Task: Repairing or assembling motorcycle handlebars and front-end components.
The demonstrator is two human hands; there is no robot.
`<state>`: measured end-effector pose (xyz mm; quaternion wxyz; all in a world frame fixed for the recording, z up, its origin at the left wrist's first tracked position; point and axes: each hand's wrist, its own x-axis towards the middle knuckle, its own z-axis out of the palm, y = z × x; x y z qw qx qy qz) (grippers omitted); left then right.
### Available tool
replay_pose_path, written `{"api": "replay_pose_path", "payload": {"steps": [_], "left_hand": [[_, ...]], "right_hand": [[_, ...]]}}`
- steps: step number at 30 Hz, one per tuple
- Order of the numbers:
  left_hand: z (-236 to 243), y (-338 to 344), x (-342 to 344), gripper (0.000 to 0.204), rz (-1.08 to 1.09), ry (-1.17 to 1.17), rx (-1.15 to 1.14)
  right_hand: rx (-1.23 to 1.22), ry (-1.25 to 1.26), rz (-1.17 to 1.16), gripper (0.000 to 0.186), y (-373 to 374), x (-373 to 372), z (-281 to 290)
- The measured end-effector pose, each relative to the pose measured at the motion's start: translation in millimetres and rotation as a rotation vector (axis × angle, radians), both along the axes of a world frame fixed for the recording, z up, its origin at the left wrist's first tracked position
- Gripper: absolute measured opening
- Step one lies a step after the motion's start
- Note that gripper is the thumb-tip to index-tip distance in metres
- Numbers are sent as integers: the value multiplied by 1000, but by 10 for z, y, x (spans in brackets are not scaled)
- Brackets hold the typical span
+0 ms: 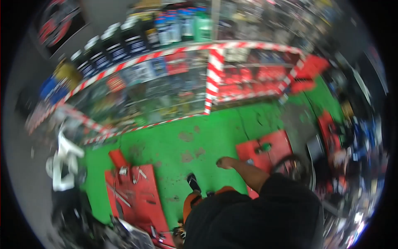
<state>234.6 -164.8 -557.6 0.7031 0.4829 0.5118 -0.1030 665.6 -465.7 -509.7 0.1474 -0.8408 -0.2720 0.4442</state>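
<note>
My right hand (226, 162) is out in front of me at the end of a bent bare arm, over the green floor and left of a red motorcycle lift platform (265, 149). Its fingers are smeared by motion, and nothing shows clearly in it. My left hand (178, 240) is low beside my body, partly cut off by the lower edge. A small orange and black thing (180, 229) is at its fingers, too blurred to name. Close to that hand lies a second red lift platform (139, 195) with metal tools on it.
Ahead stands a glass display counter (145, 89) edged in red and white striped tape, with several bottles (134, 39) on top. A white and black motorcycle (64, 162) is at the left. A wheel (290, 170) stands by the right platform. Blurred clutter lines the far right.
</note>
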Motion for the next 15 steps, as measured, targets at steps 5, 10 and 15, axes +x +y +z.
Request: {"api": "replay_pose_path", "payload": {"steps": [5,10,15], "left_hand": [[-251,763,1089,30,-262,-120,-580],[89,2363,2076,29,-416,216,-307],[432,2941,4235,21,-1178,114,548]], "right_hand": [[92,-83,-563,40,-687,-146,410],[16,-108,-868,40,-1341,-878,461],[-340,-16,-651,31,-1959,-1621,111]]}}
